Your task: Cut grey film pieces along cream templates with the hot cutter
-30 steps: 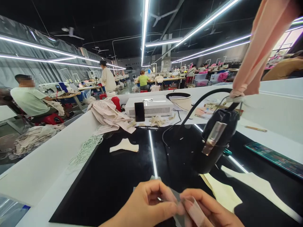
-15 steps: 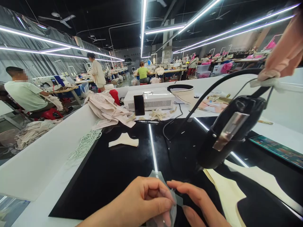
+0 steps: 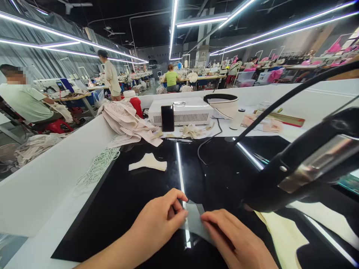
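Note:
A thin, translucent sheet (image 3: 195, 220) lies over the glossy black board (image 3: 134, 201), low in the middle of the view. My left hand (image 3: 164, 216) pinches its left edge between thumb and forefinger. On the other side, my right hand (image 3: 230, 229) has its fingers closed on the sheet's right edge. Just right of my right hand are cream fabric pieces (image 3: 283, 233). A smaller cream piece (image 3: 148, 162) lies farther back on the board.
A black device with a metal plate (image 3: 311, 164) and thick cable hangs at the right. Behind the board stand a phone (image 3: 167, 118), a white vented box (image 3: 190, 112) and beige fabric (image 3: 123, 119). Pale green cord (image 3: 99, 166) lies left. People sit and stand beyond.
My left hand has shifted left and up, and the sheet now lies flatter between both hands. My right hand has closed on its edge. The black device appears farther right and lower.

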### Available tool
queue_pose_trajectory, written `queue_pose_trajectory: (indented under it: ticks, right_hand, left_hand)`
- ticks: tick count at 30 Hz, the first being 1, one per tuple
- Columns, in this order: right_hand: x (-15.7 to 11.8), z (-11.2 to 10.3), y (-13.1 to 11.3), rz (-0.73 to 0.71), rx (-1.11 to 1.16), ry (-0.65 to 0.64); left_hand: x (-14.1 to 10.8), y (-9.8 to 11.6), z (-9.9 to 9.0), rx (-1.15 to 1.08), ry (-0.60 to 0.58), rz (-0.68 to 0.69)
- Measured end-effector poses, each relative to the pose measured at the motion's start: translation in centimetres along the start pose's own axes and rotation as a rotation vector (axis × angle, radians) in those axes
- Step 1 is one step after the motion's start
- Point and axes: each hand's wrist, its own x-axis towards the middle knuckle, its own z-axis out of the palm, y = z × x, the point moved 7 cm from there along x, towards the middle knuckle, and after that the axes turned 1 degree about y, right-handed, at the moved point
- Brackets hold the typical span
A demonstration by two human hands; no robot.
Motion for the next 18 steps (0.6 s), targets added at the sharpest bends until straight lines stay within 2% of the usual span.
queue_pose_trajectory:
  ticks: [3,6,12,18]
  right_hand:
    - [-0.1,0.7,0.1,-0.065,-0.123,-0.036]
    - [-0.2,1.0,0.0,-0.131,-0.253,-0.025]
    - [-0.1,1.0,-0.6,-0.2,-0.427,0.002]
    - [-0.1,1.0,-0.6,-0.186,-0.438,0.011]
  left_hand:
    - [-0.1,0.2,-0.1,0.295,0.057,0.099]
    - [-0.3,0.2,0.2,0.475,0.066,0.18]
    - [-0.4,0.6,0.7,0.57,0.063,0.255]
    - [-0.4,0.7,0.8,0.599,0.052,0.249]
